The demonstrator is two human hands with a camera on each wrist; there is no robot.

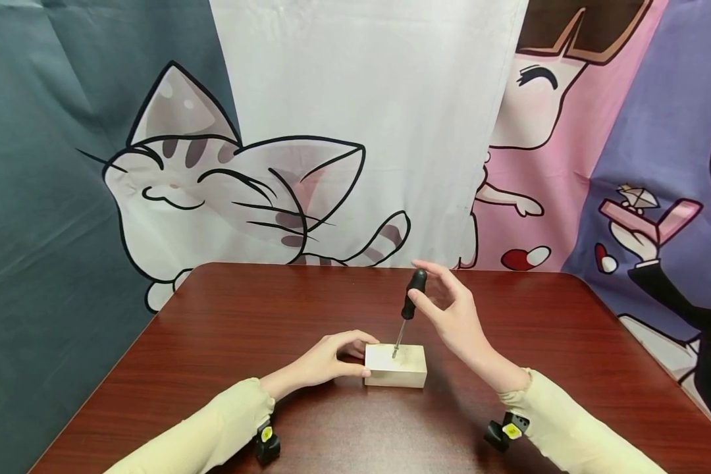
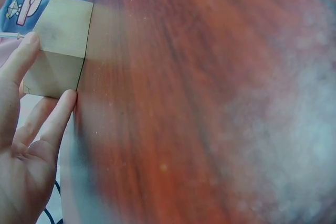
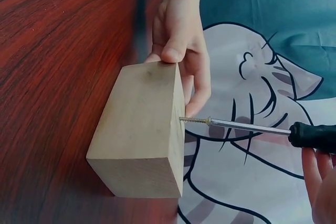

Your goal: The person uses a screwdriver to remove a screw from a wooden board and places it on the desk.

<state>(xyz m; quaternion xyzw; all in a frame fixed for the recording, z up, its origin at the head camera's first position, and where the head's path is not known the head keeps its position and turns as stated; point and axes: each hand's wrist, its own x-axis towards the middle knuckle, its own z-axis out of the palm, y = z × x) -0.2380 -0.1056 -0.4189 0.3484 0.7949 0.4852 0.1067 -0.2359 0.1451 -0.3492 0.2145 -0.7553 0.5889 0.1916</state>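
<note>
1. The left hand point(image 1: 322, 361) is gripping the left end of a pale wooden block point(image 1: 394, 378), with the thumb pressing the near corner and the fingers reaching around the far side.
2. The block is resting flat on the reddish-brown table point(image 1: 272, 309), lying between the two hands.
3. A brass-coloured screw point(image 3: 194, 120) is standing out of the block's top face, most of its thread showing; how deep its tip is sitting, I cannot tell.
4. The right hand point(image 1: 457, 319) is holding a screwdriver point(image 1: 415, 296) by its black handle, the thumb touching one side and the fingers curving loosely behind it.
5. The screwdriver's metal shaft point(image 3: 252, 127) is meeting the screw's head, and in the head view the tool is leaning a little to the right at its top.
6. Both arms are wearing cream sleeves point(image 1: 575, 421), and a small black camera point(image 1: 268, 444) is sitting at each wrist.
7. Behind the table, a cartoon backdrop point(image 1: 367, 66) is hanging, showing a smiling striped cat point(image 1: 178, 184) on its left part.
</note>
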